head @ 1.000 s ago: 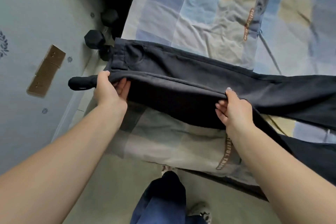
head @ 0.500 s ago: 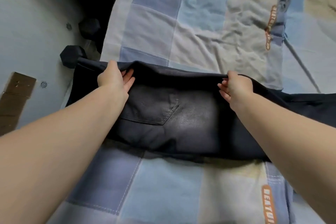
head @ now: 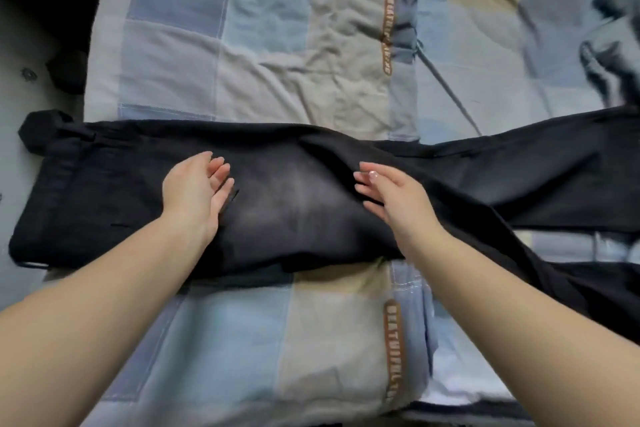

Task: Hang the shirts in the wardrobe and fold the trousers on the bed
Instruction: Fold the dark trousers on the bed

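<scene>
Black trousers (head: 298,204) lie flat across the bed (head: 263,45), waistband at the left edge and legs running off to the right. My left hand (head: 195,189) rests on the seat of the trousers with its fingers straight. To its right, my right hand (head: 384,192) is also flat on the cloth, fingers stretched toward the left, by a raised fold. Neither hand holds anything.
The bed has a checked cover in blue, grey and beige. A dark dumbbell (head: 67,73) sits on the floor (head: 20,107) left of the bed. Another dark garment (head: 613,55) is bunched at the far right. A white and dark cloth edge (head: 467,395) shows bottom right.
The trousers were carried over the bed and laid down flat. Both hands have let go of the upper edge and now lie open on the cloth.
</scene>
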### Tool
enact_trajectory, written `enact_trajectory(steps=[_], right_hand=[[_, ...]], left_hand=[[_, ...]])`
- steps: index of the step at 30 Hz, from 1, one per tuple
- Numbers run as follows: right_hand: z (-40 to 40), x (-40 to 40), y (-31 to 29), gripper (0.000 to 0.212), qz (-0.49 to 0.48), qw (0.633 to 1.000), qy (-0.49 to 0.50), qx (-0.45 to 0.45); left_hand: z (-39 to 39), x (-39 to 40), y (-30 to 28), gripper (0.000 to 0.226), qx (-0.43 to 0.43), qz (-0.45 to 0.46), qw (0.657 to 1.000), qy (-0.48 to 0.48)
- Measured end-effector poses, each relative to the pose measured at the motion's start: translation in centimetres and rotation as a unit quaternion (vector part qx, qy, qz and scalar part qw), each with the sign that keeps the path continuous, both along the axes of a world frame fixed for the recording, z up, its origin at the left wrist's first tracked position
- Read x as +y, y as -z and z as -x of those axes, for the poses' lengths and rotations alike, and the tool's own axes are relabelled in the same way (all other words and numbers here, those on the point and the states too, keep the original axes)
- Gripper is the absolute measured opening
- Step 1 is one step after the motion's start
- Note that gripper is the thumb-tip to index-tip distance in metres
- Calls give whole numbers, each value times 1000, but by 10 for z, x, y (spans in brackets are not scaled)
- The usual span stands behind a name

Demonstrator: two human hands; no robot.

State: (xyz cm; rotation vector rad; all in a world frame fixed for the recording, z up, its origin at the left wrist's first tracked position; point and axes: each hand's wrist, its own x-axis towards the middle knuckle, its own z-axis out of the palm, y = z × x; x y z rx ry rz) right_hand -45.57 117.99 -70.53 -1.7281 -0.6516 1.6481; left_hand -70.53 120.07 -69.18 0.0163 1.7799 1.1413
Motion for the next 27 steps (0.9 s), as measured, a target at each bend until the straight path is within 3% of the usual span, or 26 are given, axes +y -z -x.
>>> enact_trajectory(steps=[6,11,15,17,21,23,25,27], right_hand=[[-144,-108,-16,24,63,995,74,-34],[-267,-171,-14,25,58,990,40,-125],[-369,-219,-4,30,44,972,-11,-231],[-408,-234,4,32,48,944,-80,-316],[-466,-242,24,47,16,907,-185,-378],[-482,-239,33,54,-12,864,-274,-421],[-495,-234,41,59,-55,807,-351,-472],[-502,-228,44,57,-107,774,-384,-492]], left_hand=[[-146,-52,-9,1,-68,11,992,109],[-271,-98,-4,9,-67,25,979,190],[-373,-146,13,10,-72,86,946,304],[-412,-169,23,8,-84,137,921,354],[-478,-204,40,43,-83,226,879,412],[-500,-214,49,51,-91,245,868,422],[-517,-218,59,46,-95,254,866,420],[-527,-222,65,29,-92,266,866,414]])
